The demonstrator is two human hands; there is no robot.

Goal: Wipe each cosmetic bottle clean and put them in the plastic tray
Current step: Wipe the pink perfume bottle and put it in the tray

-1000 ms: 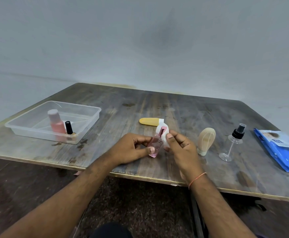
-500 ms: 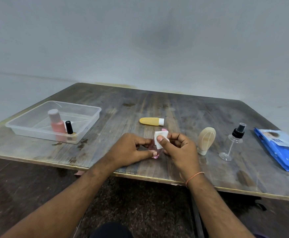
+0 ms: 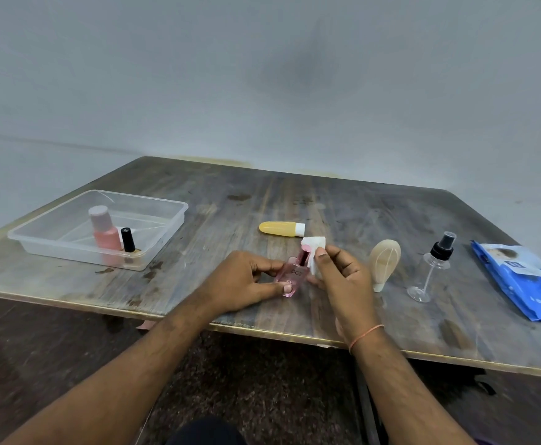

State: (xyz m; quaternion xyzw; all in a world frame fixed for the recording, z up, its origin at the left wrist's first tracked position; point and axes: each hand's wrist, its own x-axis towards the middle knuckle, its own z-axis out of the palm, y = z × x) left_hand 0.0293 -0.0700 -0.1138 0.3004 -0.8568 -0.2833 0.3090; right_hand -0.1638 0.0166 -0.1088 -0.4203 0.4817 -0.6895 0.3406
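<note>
Pink glass, by the look of it: the small bottle (image 3: 290, 276) sits above the table's (image 3: 230, 220) near edge, pinched by its base in the left hand (image 3: 243, 285). The right hand (image 3: 339, 277) presses a white wipe (image 3: 314, 252) against its neck. Light, slick, likely breakable; gripping the flat sides seems safest.
</note>
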